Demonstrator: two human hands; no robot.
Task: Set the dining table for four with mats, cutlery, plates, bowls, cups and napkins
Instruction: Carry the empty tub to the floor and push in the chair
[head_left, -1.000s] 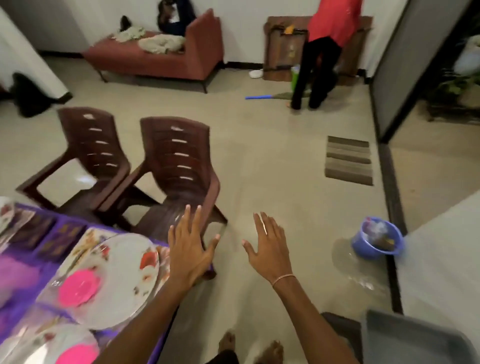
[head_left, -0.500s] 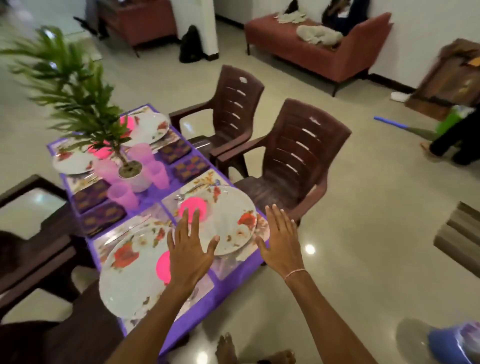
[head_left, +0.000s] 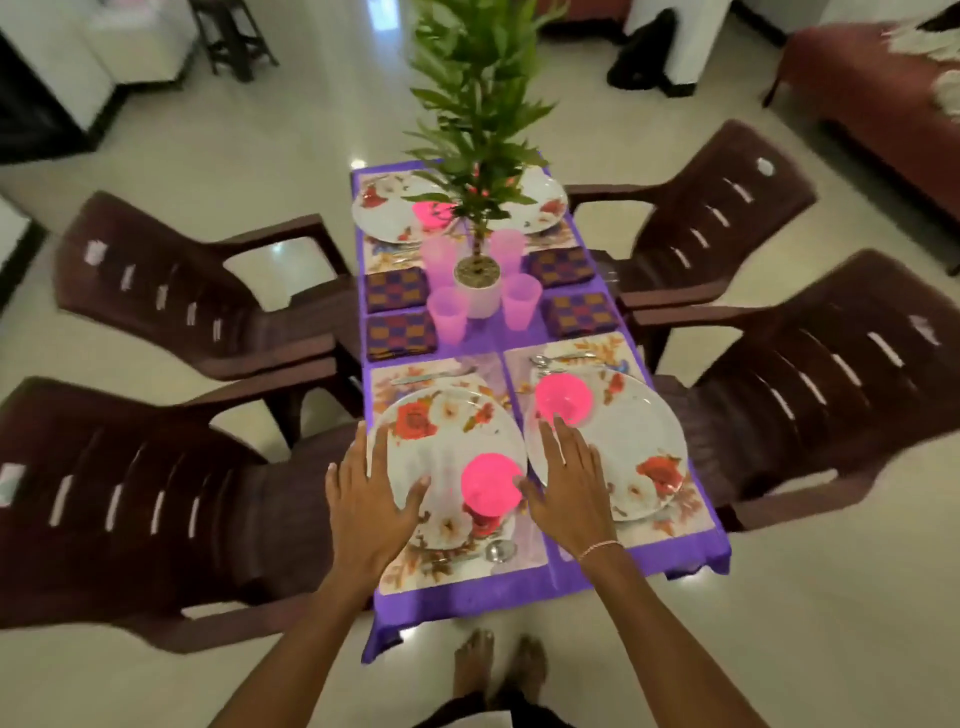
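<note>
The table (head_left: 545, 582), under a purple cloth, is laid for four. Two near floral plates (head_left: 441, 441) (head_left: 628, 441) sit on floral mats (head_left: 670, 525), each carrying a pink bowl (head_left: 491, 488) (head_left: 563, 400); cutlery (head_left: 558, 359) lies on the mats beside the plates. Four pink cups (head_left: 448, 321) ring a potted plant (head_left: 477, 275) at the centre, with checked napkins (head_left: 400, 332) on either side. No writing can be read anywhere.

The left hand (head_left: 371, 499) hovers flat over the near left plate's edge, fingers spread, empty. The right hand (head_left: 563, 488) hovers over the near right plate, fingers spread, empty.

Brown chairs (head_left: 810, 395) stand close against both long sides; bare floor (head_left: 779, 623) lies open at the near end.
</note>
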